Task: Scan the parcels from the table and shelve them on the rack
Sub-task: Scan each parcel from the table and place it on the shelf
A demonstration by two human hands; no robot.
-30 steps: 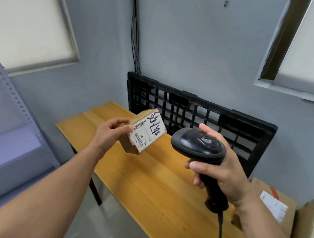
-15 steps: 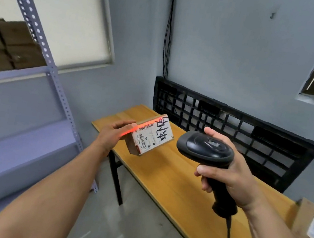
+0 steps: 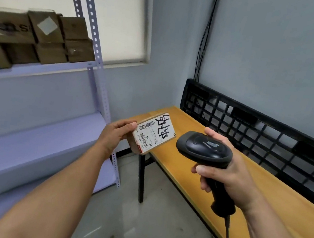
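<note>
Our left hand (image 3: 117,133) gripped a small labelled cardboard parcel (image 3: 153,133); our right hand (image 3: 225,169) clasped the black handheld scanner (image 3: 204,147). Brown boxes (image 3: 48,39) already sat on the grey metal rack (image 3: 93,49); this parcel remained unshelved.

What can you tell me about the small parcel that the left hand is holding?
The small parcel is a brown cardboard box, flat and oblong. A white label covers its facing side, with barcodes, fine print and black handwritten marks; a red strip shows at its lower left corner. It is held in the air, tilted, over the end of the wooden table, label towards the scanner. Only the left hand touches it, gripping its left end.
</note>
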